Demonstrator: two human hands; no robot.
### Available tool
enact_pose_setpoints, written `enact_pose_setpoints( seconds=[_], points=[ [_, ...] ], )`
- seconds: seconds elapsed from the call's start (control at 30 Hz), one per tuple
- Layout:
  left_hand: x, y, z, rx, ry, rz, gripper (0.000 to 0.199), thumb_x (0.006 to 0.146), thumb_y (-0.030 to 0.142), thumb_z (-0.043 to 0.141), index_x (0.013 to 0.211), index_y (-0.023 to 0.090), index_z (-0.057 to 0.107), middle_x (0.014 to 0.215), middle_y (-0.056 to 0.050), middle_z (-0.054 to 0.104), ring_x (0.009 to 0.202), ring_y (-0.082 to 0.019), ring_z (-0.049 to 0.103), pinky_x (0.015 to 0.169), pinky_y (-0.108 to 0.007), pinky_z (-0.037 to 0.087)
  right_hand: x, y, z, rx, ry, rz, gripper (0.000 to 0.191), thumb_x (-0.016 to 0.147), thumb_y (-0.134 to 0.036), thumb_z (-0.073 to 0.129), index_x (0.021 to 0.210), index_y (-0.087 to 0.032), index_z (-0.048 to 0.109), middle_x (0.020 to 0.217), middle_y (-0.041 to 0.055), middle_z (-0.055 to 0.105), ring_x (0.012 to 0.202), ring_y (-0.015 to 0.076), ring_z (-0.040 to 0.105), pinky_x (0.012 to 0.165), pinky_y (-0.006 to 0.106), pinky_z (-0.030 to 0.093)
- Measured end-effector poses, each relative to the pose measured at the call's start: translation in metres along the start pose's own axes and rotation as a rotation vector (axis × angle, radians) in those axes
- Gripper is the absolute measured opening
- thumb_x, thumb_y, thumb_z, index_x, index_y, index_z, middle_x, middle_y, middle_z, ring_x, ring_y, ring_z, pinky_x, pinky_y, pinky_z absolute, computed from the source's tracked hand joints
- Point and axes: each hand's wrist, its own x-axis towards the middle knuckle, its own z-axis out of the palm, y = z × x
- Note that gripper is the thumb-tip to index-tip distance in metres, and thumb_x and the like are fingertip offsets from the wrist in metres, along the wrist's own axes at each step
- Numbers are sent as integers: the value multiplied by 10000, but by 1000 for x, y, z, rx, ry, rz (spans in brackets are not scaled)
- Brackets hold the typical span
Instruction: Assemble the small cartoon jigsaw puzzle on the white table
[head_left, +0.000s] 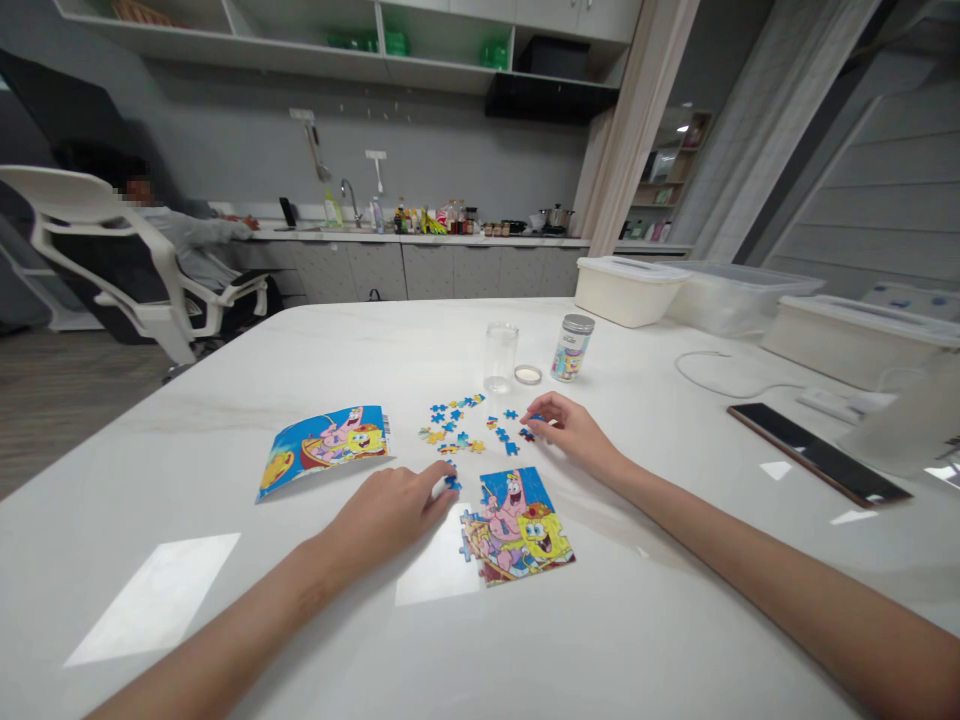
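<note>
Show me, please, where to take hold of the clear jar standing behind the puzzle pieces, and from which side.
Grip the clear jar around its smooth middle, fingers wrapped round the wall, coming from its left. It stands upright and is round. Its lid lies to the right and loose puzzle pieces lie in front, so the left seems freest.

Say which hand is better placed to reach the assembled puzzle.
Left, probably: the left hand touches a blue puzzle piece beside the assembled puzzle, while the right hand sits farther off at loose pieces.

Head-worn view, looking forward and down
</note>
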Motion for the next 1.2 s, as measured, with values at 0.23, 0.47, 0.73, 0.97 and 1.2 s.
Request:
enact_pose_setpoints(
  seconds=[0.23, 0.47, 0.73, 0.97, 1.2],
  points=[
    [-1, -8, 0, -39, -14, 101, 347, 972, 342, 334, 1123, 208, 616, 637, -22, 674, 582, -167, 617, 568, -265, 413, -2, 0, 1, 20, 47, 84, 333, 682, -325, 684, 928, -213, 490, 866, -12, 594, 663, 157, 668, 579, 280, 484],
    [-1, 1, -7, -24, -40, 28, 319, 939, 309, 414, 1177, 178, 579, 648, -14, 686, 631, -189, 649, 615, -281, 453, -3, -2, 2, 48, 9, 85, 247, 695, -309, 658, 879, -207, 528, 891, 31, 643, 739, 187, 682, 643, 323, 525],
    [-2, 5, -6, -42, -31, -13, 274, 920, 292, 444, 1116, 177, 596, 690, -32, 705, 664, -201, 673, 637, -291, 477, -5, -2, 2, -13, 13, 12, 134, 706, -201, 539, 824, -212, 601, 841, 37, 688, 838, 207, 665, 706, 361, 550],
    [-3, 5, -4, -24, -36, -23, 297, 921, 313, 444, 1144, 192, 598, 702, -40, 710, 675, -233, 683, 629, -322, 482, -6, 1, 2, -105, -1, 37, 115, 720, -224, 544, 821, -218, 600, 847, 43, 649, 750, 208, 671, 671, 350, 545],
    [-9, 10, 6, -12, -34, -64, 298, 931, 302, 428, 1176, 201, 565, 670, -36, 695, 640, -227, 676, 589, -300, 469, -11, 7, 1, -166, -29, 22, 107, 783, -253, 505, 841, -239, 594, 897, 56, 615, 807, 219, 649, 702, 360, 529]
  ],
)
